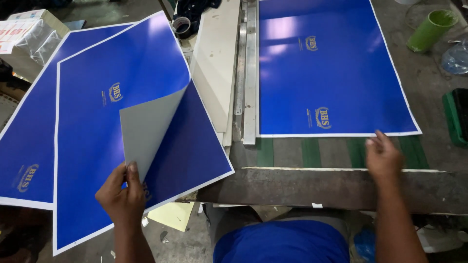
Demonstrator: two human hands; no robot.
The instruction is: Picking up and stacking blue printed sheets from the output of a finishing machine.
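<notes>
left hand (122, 195) pinches lifted corner of top blue sheet (117, 117), thumb on grey underside, corner curled up off stack of blue sheets (24, 141) at left. right hand (382, 156) rests flat, fingers loosely spread, on worktable (341, 187) just below lower edge of second blue sheet (326, 68), fingertips touching its white border. metal ruler (250, 73) lies between sheets. green cup (431, 30) on its side at far right.

The left hand (123, 195) is raised at the lower left, back toward the camera, fingers curled and thumb pressed up against them in a pinch, forearm rising from the bottom edge. The right hand (382, 157) reaches forward on a straight arm, palm down, fingers loosely extended and resting flat.
</notes>
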